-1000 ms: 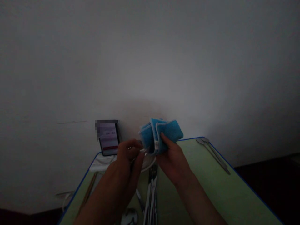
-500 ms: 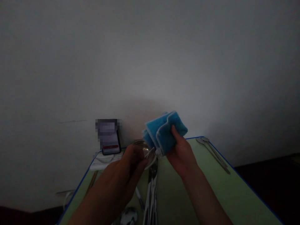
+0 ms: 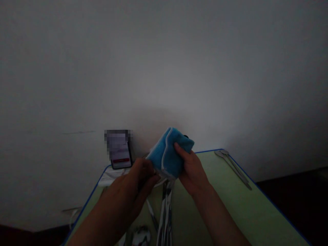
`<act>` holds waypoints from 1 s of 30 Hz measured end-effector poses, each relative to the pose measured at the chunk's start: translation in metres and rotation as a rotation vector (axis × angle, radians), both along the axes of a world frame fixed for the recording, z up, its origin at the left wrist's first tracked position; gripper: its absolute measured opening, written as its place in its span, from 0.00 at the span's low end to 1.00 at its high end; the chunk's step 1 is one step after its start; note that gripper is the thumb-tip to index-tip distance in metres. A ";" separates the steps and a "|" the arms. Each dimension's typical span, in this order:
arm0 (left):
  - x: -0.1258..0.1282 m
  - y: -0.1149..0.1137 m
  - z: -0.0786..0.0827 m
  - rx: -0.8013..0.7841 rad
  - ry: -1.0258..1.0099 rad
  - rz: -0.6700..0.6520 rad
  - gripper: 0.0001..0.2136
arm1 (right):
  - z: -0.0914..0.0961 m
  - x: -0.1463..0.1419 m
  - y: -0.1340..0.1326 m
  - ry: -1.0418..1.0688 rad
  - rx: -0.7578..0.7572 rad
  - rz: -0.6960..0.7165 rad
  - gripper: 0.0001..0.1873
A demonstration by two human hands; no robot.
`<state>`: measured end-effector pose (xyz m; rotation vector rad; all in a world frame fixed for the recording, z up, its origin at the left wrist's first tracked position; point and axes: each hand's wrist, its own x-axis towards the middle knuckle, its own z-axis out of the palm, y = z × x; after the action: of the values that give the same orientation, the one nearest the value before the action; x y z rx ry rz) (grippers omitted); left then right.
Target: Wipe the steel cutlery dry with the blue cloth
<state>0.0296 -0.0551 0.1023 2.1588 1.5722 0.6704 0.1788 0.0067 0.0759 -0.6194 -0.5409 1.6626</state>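
Note:
My right hand [image 3: 192, 167] grips a folded blue cloth [image 3: 170, 153] with pale edging, thumb on top. The cloth is wrapped around a piece of metal cutlery. A dark rounded tip [image 3: 186, 136] shows past the cloth's far side and seems to be its end. My left hand [image 3: 142, 177] is closed at the cloth's near left edge, pinching the other end of the cutlery; the fingers and cloth hide its kind. Both hands are above the table [image 3: 205, 191]. Beneath them, a metal bowl [image 3: 160, 184] is mostly covered from sight.
Several shiny pieces of cutlery [image 3: 165, 215] lie lengthwise mid-table, beside a rounded shiny metal piece [image 3: 140, 235]. Two spoons [image 3: 234, 171] rest near the right edge. A phone [image 3: 121, 153] leans against the wall [image 3: 164, 68] behind white material [image 3: 110, 177] at the far left corner.
My right hand and the cloth have moved left and slightly down, up to my left fingers. The metal stem seen between them is now covered, and a dark tip shows beyond the cloth.

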 end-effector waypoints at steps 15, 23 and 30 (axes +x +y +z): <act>0.000 -0.002 0.004 -0.078 0.014 -0.108 0.06 | -0.003 -0.005 0.001 -0.085 -0.088 -0.232 0.25; -0.013 -0.005 -0.002 -0.286 0.107 -0.111 0.15 | -0.003 -0.007 -0.004 -0.252 -0.040 -0.329 0.22; -0.014 -0.012 0.003 -0.276 0.190 -0.124 0.15 | -0.007 -0.006 0.002 -0.164 -0.114 -0.269 0.28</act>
<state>0.0159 -0.0670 0.1052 2.1366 1.5047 0.1997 0.1727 0.0083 0.0688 -0.8783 -0.4597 1.4030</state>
